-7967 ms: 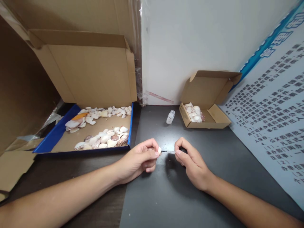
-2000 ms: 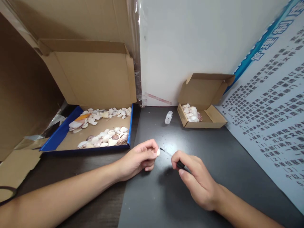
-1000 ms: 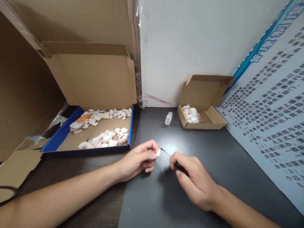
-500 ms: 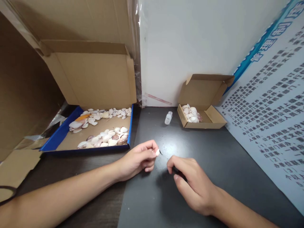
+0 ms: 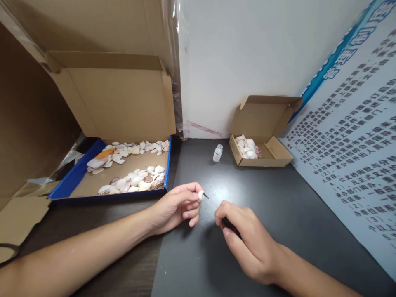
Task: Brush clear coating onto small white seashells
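Between thumb and forefinger, my left hand [image 5: 181, 204] pinches a small white seashell [image 5: 201, 196] above the grey table. A short dark tip [image 5: 206, 196] meets the shell's right side and points toward my right hand. My right hand [image 5: 247, 235], just to the right, is curled around a slim dark tool [image 5: 230, 226]. Its fingers hide most of that tool, and whether the dark tip belongs to it I cannot tell for sure. Beyond both hands, a small clear glass bottle [image 5: 218, 153] with whitish contents and no visible cap stands upright.
On the left, an open blue-sided cardboard box [image 5: 93, 181] holds several groups of shells [image 5: 136, 179]. At the back right, a smaller open carton [image 5: 266, 162] contains white shells [image 5: 247, 147]. A white panel [image 5: 241, 53] and a printed poster [image 5: 349, 165] bound the table.
The shell has turned in my left fingers, and the dark tip now meets it and shows more clearly. My left lower fingers have loosened a little. The view has shifted slightly.
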Demonstrator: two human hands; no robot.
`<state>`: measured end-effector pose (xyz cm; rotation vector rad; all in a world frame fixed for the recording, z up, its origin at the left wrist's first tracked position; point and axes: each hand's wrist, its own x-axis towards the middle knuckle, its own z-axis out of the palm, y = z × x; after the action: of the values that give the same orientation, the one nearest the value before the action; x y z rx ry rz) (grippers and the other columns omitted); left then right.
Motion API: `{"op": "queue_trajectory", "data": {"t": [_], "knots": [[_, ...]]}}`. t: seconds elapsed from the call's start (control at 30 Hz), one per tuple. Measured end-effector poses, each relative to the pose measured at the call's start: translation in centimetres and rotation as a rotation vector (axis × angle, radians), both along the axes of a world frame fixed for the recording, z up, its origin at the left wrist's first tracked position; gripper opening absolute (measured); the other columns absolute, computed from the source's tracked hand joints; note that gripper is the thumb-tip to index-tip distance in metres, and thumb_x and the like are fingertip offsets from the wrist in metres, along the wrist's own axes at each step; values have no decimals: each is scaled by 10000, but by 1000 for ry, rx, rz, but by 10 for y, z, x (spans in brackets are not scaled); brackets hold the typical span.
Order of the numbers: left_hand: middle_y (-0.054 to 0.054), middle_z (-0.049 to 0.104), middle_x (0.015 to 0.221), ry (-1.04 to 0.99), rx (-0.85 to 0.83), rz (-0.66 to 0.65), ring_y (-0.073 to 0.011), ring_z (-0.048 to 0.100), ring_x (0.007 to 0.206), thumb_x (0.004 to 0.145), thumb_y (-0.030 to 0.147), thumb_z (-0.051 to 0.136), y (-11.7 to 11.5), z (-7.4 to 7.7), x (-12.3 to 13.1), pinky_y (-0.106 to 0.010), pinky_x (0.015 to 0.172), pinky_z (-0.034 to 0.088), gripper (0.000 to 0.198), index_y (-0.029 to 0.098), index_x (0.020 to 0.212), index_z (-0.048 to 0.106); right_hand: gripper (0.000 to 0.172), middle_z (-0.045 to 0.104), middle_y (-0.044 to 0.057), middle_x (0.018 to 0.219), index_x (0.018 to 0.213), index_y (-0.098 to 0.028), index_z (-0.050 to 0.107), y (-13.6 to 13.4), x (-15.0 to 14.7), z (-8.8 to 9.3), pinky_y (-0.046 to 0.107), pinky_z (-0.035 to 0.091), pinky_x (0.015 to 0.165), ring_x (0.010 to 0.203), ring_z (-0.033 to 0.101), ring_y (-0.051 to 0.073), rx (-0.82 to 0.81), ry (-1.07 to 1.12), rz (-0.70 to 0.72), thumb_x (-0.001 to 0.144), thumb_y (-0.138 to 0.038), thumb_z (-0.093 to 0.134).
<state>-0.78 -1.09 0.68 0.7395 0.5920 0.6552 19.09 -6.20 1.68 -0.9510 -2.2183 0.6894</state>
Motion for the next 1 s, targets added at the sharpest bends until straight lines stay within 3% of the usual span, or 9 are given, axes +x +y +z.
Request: {"op": "queue_trajectory", "data": {"t": [0.2, 0.33, 0.7, 0.83, 1.0], "knots": [[80, 366, 527, -19, 29, -14, -55, 280, 422, 848, 183, 571, 0, -1, 0, -206, 471, 456, 62, 169, 794, 543, 118, 415, -50, 623, 845, -213, 429, 1, 1, 1, 269, 297, 523, 506, 393, 132, -23, 16, -109, 827, -112, 369], [77, 388, 529, -16, 37, -29, -52, 276, 425, 844, 188, 590, 0, -1, 1, -202, 473, 452, 84, 176, 793, 525, 127, 479, -26, 682, 865, -214, 438, 1, 1, 0, 273, 328, 552, 550, 438, 140, -3, 13, 18, 816, -117, 372], [70, 401, 560, 6, -1, -5, -51, 294, 426, 849, 201, 585, 1, -1, 0, -200, 468, 435, 67, 175, 808, 539, 128, 464, -32, 647, 826, -210, 426, 0, -1, 1, 268, 306, 541, 546, 421, 139, -28, -38, -94, 799, -97, 371], [59, 418, 574, 2, -29, 2, -55, 309, 432, 857, 174, 552, 2, 1, -1, -207, 474, 440, 41, 171, 817, 542, 124, 480, -25, 683, 843, -209, 433, 1, -2, 1, 269, 324, 565, 573, 438, 142, -26, -54, -13, 806, -106, 373], [61, 389, 571, -2, -40, 0, -53, 301, 444, 862, 168, 554, 3, 1, -1, -199, 476, 408, 50, 157, 814, 558, 123, 477, -29, 668, 855, -206, 430, 0, -2, 1, 272, 314, 561, 568, 437, 145, -48, -74, -66, 813, -104, 376]]}}
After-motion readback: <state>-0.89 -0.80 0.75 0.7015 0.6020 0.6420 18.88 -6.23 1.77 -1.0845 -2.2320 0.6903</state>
